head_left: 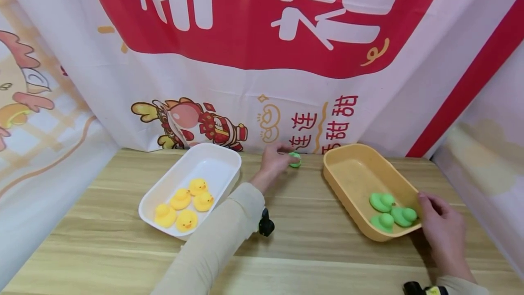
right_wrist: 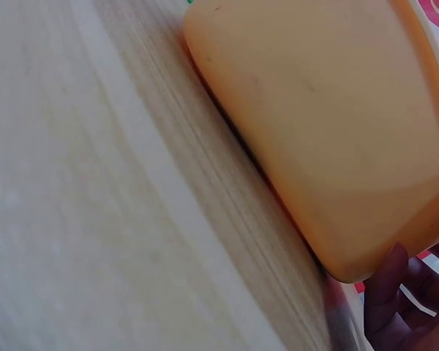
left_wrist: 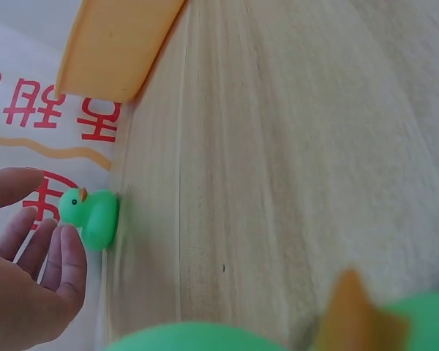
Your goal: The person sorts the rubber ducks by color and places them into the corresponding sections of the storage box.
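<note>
A green rubber duck (head_left: 295, 162) stands at the back of the table, against the hanging cloth. My left hand (head_left: 275, 164) reaches to it; the left wrist view shows the fingers apart and loosely bent beside the duck (left_wrist: 99, 221), with a gap before the thumb. Beyond the duck to the right is a tan plastic basin (head_left: 353, 174) holding several green ducks (head_left: 382, 202) at its near end. My right hand (head_left: 444, 229) grips the basin's near right rim, its thumb against the outer wall (right_wrist: 336, 146) in the right wrist view.
A white basin (head_left: 217, 160) with several yellow ducks (head_left: 180, 199) stands on the left of the wooden table (head_left: 303, 240). Printed cloth (head_left: 254, 78) hangs along the back and sides. Blurred green shapes (left_wrist: 194, 338) fill the left wrist view's lower edge.
</note>
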Motion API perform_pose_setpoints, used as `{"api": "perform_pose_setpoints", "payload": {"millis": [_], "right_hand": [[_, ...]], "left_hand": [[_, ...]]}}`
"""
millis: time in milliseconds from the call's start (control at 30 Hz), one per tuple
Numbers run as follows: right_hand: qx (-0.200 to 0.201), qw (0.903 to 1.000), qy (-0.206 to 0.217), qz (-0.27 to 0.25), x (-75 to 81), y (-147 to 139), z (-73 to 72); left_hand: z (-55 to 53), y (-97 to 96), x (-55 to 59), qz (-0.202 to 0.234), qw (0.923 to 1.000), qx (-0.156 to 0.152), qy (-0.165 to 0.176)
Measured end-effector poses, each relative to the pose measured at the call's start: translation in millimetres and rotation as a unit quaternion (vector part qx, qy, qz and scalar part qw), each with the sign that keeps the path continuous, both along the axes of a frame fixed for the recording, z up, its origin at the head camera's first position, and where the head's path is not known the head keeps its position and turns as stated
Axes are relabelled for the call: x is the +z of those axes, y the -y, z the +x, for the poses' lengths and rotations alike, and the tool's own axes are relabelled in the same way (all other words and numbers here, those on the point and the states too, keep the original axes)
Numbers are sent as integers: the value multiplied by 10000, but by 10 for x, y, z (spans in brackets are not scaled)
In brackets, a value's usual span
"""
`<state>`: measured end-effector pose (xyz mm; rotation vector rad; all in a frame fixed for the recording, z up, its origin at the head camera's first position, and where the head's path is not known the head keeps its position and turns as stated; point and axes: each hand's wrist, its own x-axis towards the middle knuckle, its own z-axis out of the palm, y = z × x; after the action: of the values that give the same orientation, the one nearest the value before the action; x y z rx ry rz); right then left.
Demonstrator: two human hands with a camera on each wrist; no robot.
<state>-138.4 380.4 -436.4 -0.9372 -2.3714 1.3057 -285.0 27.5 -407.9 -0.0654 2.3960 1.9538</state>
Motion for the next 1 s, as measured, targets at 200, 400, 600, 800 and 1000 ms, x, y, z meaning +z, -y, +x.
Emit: {"api": "perform_pose_setpoints", "payload": {"millis": [200,400,600,800,1000], "right_hand": [[-29,9999,133,-42,8,6,-17],[-37,9997,220,-76,14,5,-29],[-39,9997,157,-173,17,6,-17],[-27,9996,105,-266,24,8,-3],[-59,9995,139,-278,19,7,-7]], "left_hand": [[-14,-24,-28,-129,9999,8,74],[-21,-48,-77,-173,9993,-212,237],[-22,-60,-88,-119,9986,-357,363],[-29,-96,-89,-527,9980,-181,305],[-31,-106,-83,-772,9967,-156,200]]}}
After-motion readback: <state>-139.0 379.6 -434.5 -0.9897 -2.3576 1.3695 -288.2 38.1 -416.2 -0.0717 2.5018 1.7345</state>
